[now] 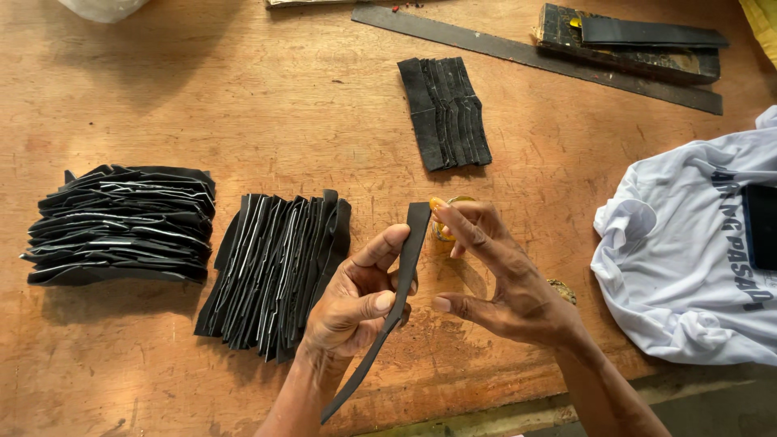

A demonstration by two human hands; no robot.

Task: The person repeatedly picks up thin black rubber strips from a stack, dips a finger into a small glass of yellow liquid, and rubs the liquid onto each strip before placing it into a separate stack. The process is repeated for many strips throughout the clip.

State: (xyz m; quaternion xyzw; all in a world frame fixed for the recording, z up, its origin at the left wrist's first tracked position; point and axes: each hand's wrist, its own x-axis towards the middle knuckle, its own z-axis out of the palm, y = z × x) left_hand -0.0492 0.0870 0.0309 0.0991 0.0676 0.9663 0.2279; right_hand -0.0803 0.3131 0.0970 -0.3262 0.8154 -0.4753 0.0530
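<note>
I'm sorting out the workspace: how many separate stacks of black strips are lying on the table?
3. One stack lies at the far left, a second stack beside it near the left hand, and a smaller third stack sits farther back. More may lie outside the view.

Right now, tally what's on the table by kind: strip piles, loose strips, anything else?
Piles of black strips: 3 (left, middle, far)
Single black strip in the left hand's grip: 1
Long dark bar: 1
White shirt: 1
Small glue pot by the right hand: 1
Total: 7
</note>
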